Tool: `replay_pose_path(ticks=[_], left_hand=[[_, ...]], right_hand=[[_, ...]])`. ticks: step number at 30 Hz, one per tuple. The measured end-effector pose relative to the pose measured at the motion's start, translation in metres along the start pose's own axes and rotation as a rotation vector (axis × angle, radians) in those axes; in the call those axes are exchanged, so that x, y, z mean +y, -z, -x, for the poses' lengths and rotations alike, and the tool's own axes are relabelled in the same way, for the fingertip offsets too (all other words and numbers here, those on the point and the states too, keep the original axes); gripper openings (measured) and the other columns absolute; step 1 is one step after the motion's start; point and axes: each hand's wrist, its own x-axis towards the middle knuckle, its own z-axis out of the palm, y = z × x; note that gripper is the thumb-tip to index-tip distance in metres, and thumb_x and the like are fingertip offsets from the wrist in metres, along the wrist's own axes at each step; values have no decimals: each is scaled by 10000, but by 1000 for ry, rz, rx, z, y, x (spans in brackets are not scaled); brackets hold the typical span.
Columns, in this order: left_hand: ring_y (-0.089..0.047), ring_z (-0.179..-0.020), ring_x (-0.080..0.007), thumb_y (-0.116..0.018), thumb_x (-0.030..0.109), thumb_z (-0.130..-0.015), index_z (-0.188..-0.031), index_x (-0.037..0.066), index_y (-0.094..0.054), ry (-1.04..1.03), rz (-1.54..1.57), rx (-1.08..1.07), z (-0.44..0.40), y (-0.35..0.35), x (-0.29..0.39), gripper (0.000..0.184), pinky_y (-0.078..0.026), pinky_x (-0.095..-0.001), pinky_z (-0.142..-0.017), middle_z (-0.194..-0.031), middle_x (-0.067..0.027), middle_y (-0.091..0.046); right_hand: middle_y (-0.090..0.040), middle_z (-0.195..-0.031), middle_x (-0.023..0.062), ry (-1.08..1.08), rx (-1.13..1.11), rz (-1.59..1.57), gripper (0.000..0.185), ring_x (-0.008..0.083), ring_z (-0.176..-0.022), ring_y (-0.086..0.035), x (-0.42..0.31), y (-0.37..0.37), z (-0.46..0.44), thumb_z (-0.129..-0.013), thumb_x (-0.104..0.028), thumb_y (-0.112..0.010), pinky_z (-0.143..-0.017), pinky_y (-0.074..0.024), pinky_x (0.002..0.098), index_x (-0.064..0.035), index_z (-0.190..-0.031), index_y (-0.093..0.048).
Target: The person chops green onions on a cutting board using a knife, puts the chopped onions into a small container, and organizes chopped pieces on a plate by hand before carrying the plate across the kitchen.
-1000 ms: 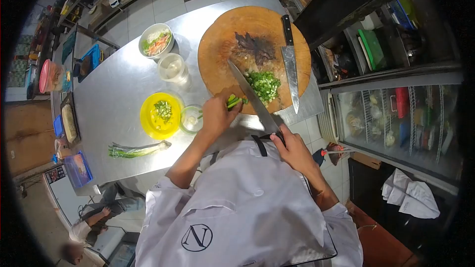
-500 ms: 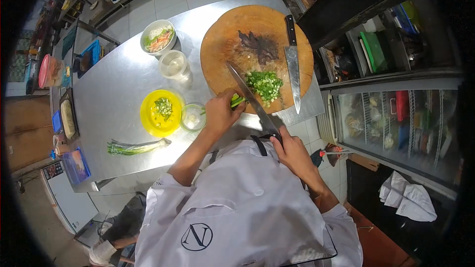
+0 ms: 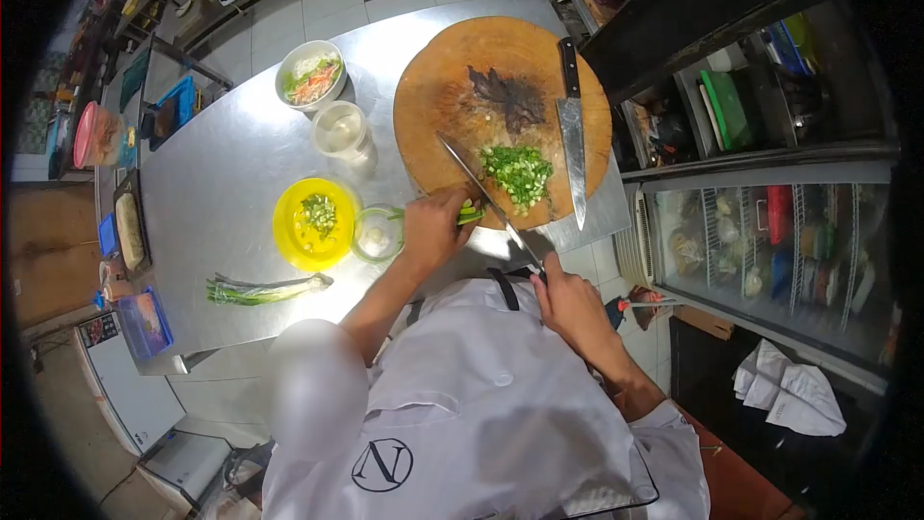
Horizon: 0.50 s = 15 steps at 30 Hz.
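My left hand (image 3: 435,227) is closed around green onion stalks (image 3: 470,213) at the near edge of the round wooden cutting board (image 3: 452,58). In my right hand (image 3: 576,306) is the handle of a chef's knife (image 3: 489,195); its blade slants up and left across the board, beside the cut ends of the stalks. Chopped green onion (image 3: 520,175) lies in a heap just right of the blade. Farther back on the board rest some dark, thin pieces (image 3: 505,98). A second knife (image 3: 572,144) with a black handle lies along the board's right side.
Left of the board on the steel table (image 3: 212,202) stand a bowl of shredded vegetables (image 3: 311,77), a clear plastic cup (image 3: 340,130), a yellow bowl (image 3: 286,221) and a small glass bowl (image 3: 377,233). A green onion bunch (image 3: 269,289) lies nearby. A glass-fronted fridge (image 3: 751,231) is at right.
The knife blade appears turned more edge-on and its handle sits slightly lower. My left hand still holds the green onion stalks. The whole view has shifted slightly.
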Motion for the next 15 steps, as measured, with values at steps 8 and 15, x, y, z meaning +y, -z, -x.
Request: replay_pose_path(ticks=[8,15], left_hand=[[-758,-916,-359,-866,136,-750,-1117,112,-723,-65,-27,-5,6,-7,-13,394,-608,-461,-774,-1027,-116,-773],[-747,-913,-351,-838,99,-683,-1091,130,-700,-120,-48,10,3,-4,-9,431,-601,-473,-764,-938,-106,-722]], right_hand=[[-733,-822,325,35,-8,-10,330,569,-800,-720,8,-15,-26,-1139,-267,-537,-752,-577,658,31,-1258,-459],[-735,-817,314,75,4,43,336,560,-791,-721,3,6,-7,-1134,-274,-548,-748,-574,648,26,-1261,-466]])
